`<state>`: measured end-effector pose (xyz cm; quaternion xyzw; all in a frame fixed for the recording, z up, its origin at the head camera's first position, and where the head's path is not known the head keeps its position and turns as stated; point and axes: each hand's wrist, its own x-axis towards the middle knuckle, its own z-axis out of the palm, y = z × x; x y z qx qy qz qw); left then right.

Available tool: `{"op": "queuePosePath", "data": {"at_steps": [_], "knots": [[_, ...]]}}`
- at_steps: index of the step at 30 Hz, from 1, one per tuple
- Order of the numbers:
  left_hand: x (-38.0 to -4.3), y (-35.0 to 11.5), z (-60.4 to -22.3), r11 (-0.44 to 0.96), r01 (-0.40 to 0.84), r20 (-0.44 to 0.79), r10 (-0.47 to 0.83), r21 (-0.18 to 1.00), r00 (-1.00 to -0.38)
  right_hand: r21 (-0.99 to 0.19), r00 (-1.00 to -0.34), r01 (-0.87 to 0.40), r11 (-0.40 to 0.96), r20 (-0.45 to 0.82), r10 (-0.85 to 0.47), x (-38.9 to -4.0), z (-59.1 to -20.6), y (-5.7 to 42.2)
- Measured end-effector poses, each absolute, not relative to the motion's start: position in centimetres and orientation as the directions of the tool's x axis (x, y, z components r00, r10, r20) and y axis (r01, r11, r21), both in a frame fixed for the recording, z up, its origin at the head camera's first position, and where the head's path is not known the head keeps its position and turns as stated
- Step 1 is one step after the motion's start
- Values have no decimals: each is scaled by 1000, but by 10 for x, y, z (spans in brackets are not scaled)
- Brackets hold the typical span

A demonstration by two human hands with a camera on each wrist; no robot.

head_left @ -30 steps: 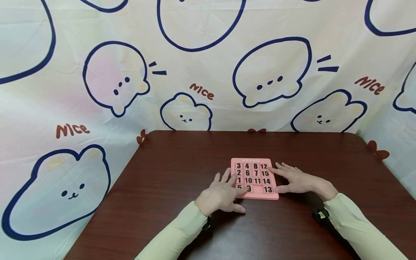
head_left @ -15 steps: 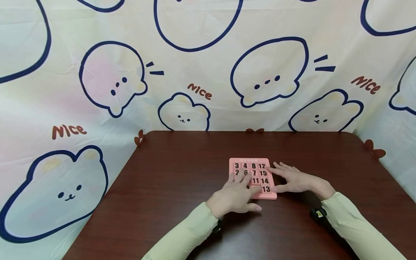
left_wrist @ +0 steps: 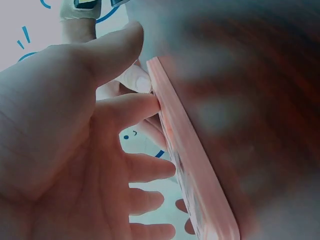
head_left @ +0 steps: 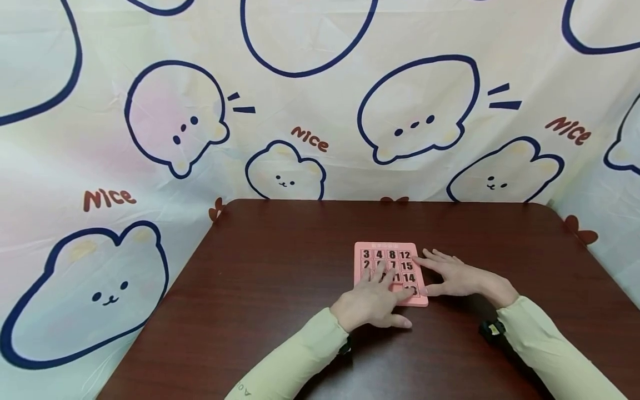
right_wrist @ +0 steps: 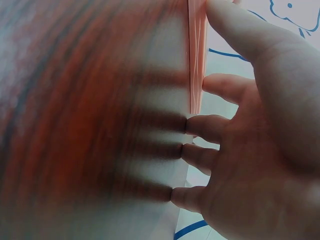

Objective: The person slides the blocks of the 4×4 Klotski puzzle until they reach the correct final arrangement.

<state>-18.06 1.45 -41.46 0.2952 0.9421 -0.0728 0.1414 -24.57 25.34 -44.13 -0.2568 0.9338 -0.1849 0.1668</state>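
Note:
A pink sliding number puzzle (head_left: 385, 245) lies flat on the dark table, its black-numbered tiles set in a square frame. My left hand (head_left: 370, 303) reaches over its lower left part with spread fingers, covering several tiles. The left index fingertip is at tile 13 (head_left: 414, 291) in the bottom right corner, as the left thumb sticks out below the frame. My right hand (head_left: 455, 278) rests at the puzzle's right edge, index finger and thumb against its side. In the right wrist view the other right fingertips (right_wrist: 180, 195) touch the table.
The brown wooden table (head_left: 270, 244) extends around the puzzle on all sides. Behind it and at its sides hangs a pale cloth (head_left: 345, 183) printed with cartoon bears. A dark wrist device (head_left: 492, 329) sits under the right cuff.
My left hand has moved right across the puzzle, its index fingertip passing from tile 9 to tile 13. The right hand has stayed in place at the right edge.

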Motion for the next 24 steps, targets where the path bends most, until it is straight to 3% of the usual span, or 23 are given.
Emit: {"op": "queuePosePath", "data": {"at_steps": [24], "knots": [[-183, -4, -408, 840, 542, -322, 503, -37, -802, -432, -823, -389, 814, -234, -517, -245, -439, 251]]}}
